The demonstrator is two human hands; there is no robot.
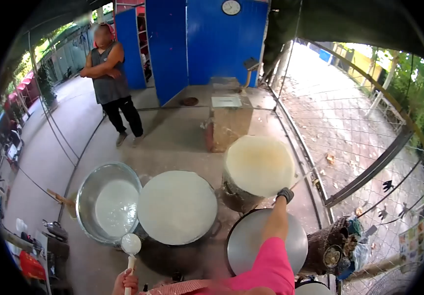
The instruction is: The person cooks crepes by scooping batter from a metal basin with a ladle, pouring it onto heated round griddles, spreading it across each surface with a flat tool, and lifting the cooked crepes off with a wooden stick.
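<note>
My left hand [129,281] is closed around the pale handle of a ladle [131,244], whose bowl holds white liquid. The ladle is at the near edge of a large metal basin [85,209], which has white batter [116,209] in it. Beside the basin, a white layer [177,206] covers a round griddle. My right hand [285,195], in a dark glove, is closed at the near right edge of another round griddle topped with a yellowish-white layer [259,164]. A thin pale stick [304,180] extends from that hand; its exact shape is unclear.
A bare grey griddle [244,241] lies under my right arm. A person [108,73] stands at the far left with arms crossed. A block [229,125] stands behind the griddles. Wire fencing [364,196] runs along the right, near a trash-filled barrel [322,253].
</note>
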